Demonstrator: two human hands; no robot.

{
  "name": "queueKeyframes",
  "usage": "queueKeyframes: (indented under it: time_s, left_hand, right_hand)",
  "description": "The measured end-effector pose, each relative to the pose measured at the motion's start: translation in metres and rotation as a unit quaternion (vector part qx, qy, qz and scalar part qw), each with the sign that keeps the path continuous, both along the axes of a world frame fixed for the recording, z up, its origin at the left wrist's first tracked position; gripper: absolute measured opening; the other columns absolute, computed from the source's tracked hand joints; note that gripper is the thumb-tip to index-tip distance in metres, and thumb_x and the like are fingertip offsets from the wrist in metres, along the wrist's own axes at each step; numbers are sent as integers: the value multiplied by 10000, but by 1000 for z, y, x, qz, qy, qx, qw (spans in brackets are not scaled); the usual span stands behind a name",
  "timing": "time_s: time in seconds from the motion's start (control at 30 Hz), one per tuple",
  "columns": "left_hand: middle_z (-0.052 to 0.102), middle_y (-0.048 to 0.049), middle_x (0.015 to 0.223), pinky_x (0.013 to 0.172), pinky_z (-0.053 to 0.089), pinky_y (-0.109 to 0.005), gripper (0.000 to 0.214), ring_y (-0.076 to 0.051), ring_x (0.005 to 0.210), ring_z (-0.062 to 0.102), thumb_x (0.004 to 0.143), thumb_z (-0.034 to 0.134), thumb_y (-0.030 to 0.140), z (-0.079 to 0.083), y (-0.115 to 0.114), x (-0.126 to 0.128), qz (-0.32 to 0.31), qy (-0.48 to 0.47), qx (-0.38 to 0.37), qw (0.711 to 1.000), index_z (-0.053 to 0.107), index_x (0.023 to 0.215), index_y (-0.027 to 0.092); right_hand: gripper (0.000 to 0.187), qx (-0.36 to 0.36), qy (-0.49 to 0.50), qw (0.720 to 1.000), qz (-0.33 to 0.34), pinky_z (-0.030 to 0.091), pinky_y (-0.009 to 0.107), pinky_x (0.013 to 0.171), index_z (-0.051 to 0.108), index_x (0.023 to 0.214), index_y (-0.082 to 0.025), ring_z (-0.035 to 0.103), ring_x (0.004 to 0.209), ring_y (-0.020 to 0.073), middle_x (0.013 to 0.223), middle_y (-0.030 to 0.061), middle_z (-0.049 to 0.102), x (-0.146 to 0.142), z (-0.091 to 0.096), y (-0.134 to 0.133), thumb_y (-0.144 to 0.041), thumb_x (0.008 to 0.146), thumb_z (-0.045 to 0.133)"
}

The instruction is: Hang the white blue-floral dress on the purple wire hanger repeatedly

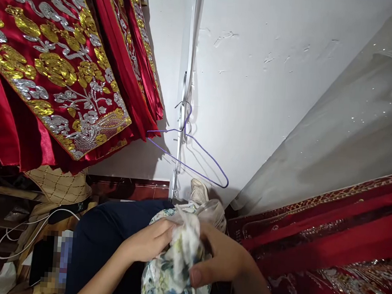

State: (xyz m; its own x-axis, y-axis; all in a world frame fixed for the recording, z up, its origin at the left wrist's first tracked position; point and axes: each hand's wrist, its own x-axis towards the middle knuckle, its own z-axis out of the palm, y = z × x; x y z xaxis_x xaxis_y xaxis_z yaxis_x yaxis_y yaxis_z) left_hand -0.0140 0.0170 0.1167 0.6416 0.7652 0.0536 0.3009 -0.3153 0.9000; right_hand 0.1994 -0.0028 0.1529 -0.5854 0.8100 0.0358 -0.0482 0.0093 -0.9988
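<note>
A bundle of white cloth (173, 282) with blue, green and yellow flowers rests at my lap. What looks like clear, crinkled plastic (213, 213) shows around its far side. My left hand (152, 241) is on the left of the bundle, its fingers curled into the cloth and partly hidden behind it. On the other side, my right hand (223, 256) curves around the bunched upper part, thumb toward me. A purple wire hanger (201, 169) hangs beyond my hands with nothing on it.
A red garment (53, 70) with gold and silver sequins hangs at upper left. The hanger is on a white wall rail (178, 154). Sheer glittery fabric (321, 124) and red embroidered cloth (337, 237) lie at right. A white cable (39, 223) loops at lower left; a shoe (198, 192) stands ahead.
</note>
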Motion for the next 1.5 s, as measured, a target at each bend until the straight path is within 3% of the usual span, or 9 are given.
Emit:
queueKeyframes:
  time_s: [0.1, 0.2, 0.43, 0.53, 0.73, 0.9, 1.07, 1.27, 1.5]
  left_hand:
    - [685, -45, 857, 774, 461, -274, 394, -206, 815, 612, 978, 464, 495, -4, -3, -9, 6, 56, 39, 998, 697, 874, 195]
    - [655, -19, 806, 678, 393, -253, 268, -198, 766, 576, 963, 513, 427, 8, 0, -25, 79, 145, 91, 982, 663, 899, 215]
    - [639, -19, 746, 702, 376, -283, 331, -190, 704, 515, 982, 462, 416, 38, 16, -53, 142, 174, 141, 964, 637, 797, 204]
    - [579, -7, 704, 657, 381, -260, 391, -158, 676, 480, 980, 471, 436, 38, 11, -43, 146, 54, 80, 985, 583, 711, 176]
    - [479, 7, 684, 609, 353, -222, 371, -107, 648, 410, 961, 548, 412, 45, -5, -17, 60, -101, -72, 990, 552, 705, 145]
    - [617, -25, 845, 733, 470, -262, 229, -162, 767, 568, 935, 596, 393, 62, -6, -18, 54, -153, -127, 978, 644, 961, 170]
    - [610, -68, 1276, 997, 443, -348, 495, -266, 1176, 561, 915, 589, 309, 61, -12, -24, 100, -5, -44, 994, 461, 1393, 284]
    - [656, -59, 874, 754, 441, -325, 231, -257, 854, 613, 938, 399, 215, 31, -12, -50, 150, 281, 47, 947, 575, 1088, 211]
    - [624, -27, 763, 775, 427, -284, 308, -198, 825, 590, 757, 371, 1, 41, -1, -38, 102, 196, 136, 966, 595, 738, 211]
  right_hand:
    - [157, 6, -28, 1000, 8, 495, 283, 589, 719, 788, -171, 604, 637, 187, 712, 35, 657, 21, 11, 13, -314, 733, 752]
    - [101, 111, -87, 981, -131, 389, 256, 473, 647, 644, -177, 494, 513, 146, 588, 0, 559, 36, 18, 25, -213, 727, 692]
    - [192, 316, -27, 836, -448, 298, 229, 414, 645, 756, -234, 381, 470, 108, 564, -50, 492, 39, 44, 47, -126, 642, 755]
    - [342, 253, -12, 881, -399, 419, 226, 510, 664, 956, -226, 508, 590, 135, 711, -25, 599, 31, 39, 63, -123, 646, 766]
    - [351, 63, -26, 997, -41, 500, 283, 650, 662, 959, -162, 608, 710, 188, 791, 6, 668, 11, 2, 109, -148, 613, 717]
    - [333, 225, 10, 934, -276, 474, 287, 802, 655, 979, -157, 619, 893, 208, 909, 29, 687, -11, -9, 157, -144, 647, 654]
    - [239, 255, -101, 919, -284, 452, 296, 824, 684, 992, -171, 604, 885, 207, 892, 18, 689, -28, -38, 180, -255, 816, 546]
    - [220, 226, -120, 885, -388, 403, 281, 633, 628, 767, -165, 472, 653, 173, 650, 3, 565, 3, -78, 155, -283, 843, 459]
    - [313, 204, -143, 903, -350, 481, 317, 826, 679, 1016, -199, 613, 937, 244, 941, 64, 697, 4, -65, 181, -348, 811, 494]
